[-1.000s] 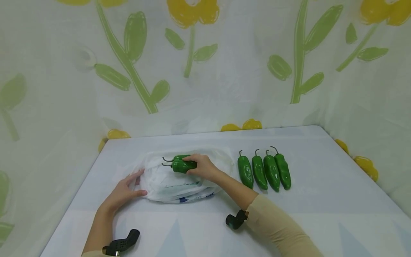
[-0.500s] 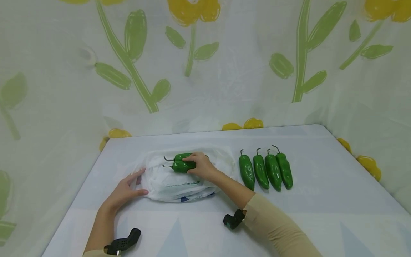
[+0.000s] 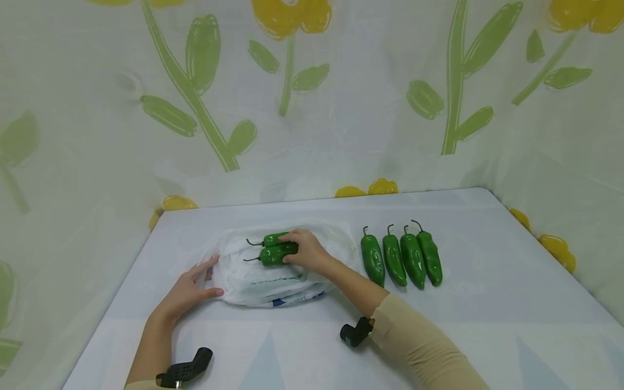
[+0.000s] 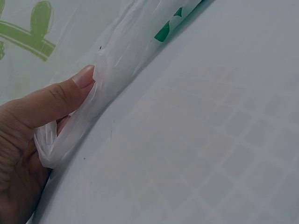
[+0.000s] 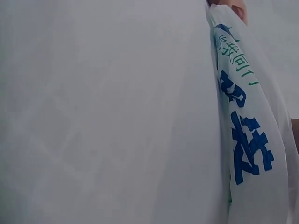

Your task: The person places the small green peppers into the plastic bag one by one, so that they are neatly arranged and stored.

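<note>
Two glossy green peppers [image 3: 274, 255] lie side by side on a flattened white plastic bag [image 3: 244, 279], their curved stems pointing left. My right hand [image 3: 307, 252] reaches over their right ends. Its thumb is at the nearer pepper and its fingertips are by the farther one, hiding part of both. At the bag's left edge is my left hand [image 3: 190, 287], thumb and fingers spread apart in the head view. The left wrist view has the thumb [image 4: 70, 93] lying over the bag's crumpled edge, with fingers partly hidden behind the plastic.
Several more green peppers [image 3: 411, 261] lie in a row right of the bag, stems toward the back. The white table [image 3: 487, 325] meets a flower-printed curtain [image 3: 361, 108] behind. In the right wrist view, blue and green print marks the bag's side [image 5: 252, 140].
The nearer pepper has shifted slightly toward the front, and a little more of the farther one shows. My right hand has shifted slightly; the left hand stays at the bag.
</note>
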A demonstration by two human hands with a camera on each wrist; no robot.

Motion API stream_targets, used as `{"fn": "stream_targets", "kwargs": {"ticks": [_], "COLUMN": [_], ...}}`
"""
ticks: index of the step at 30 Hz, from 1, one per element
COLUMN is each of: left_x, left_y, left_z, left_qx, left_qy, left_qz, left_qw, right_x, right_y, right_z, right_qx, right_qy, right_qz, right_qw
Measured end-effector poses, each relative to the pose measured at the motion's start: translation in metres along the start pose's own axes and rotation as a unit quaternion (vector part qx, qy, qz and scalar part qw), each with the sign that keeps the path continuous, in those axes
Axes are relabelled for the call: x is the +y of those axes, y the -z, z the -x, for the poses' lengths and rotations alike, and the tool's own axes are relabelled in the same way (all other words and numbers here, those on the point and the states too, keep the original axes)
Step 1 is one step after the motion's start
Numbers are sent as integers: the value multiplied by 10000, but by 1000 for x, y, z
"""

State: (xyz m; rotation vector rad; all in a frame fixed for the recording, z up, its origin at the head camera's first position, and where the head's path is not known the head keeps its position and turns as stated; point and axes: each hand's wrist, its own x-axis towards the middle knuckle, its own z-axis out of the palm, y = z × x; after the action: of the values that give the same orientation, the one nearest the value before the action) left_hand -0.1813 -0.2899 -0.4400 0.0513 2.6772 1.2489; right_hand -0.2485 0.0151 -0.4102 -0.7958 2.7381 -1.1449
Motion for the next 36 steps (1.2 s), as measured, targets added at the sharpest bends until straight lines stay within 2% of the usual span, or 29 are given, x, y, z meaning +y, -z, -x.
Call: {"fn": "stream_targets", "kwargs": {"ticks": [8,18,29,36], "left_x": [0,-3,-3,-2], "left_y": [2,1,-1,-2], "left_z": [0,0,1,1], "left_qx": [11,22,84,-9], "left_qy": [-14,48,-58,-11], "left_qz": [3,-41,57,140], "left_qw": [10000,10000,9999,9999], "right_x": [-2,5,17,25], "right_y": [14,34,58,76], "right_z": [5,23,46,65], "right_qx": [189,610,1182,1524], "right_qy": [153,175,329,516], "right_qz": [-160,-787,-837,-797], "right_qw": [9996,9949,9889,9837]}}
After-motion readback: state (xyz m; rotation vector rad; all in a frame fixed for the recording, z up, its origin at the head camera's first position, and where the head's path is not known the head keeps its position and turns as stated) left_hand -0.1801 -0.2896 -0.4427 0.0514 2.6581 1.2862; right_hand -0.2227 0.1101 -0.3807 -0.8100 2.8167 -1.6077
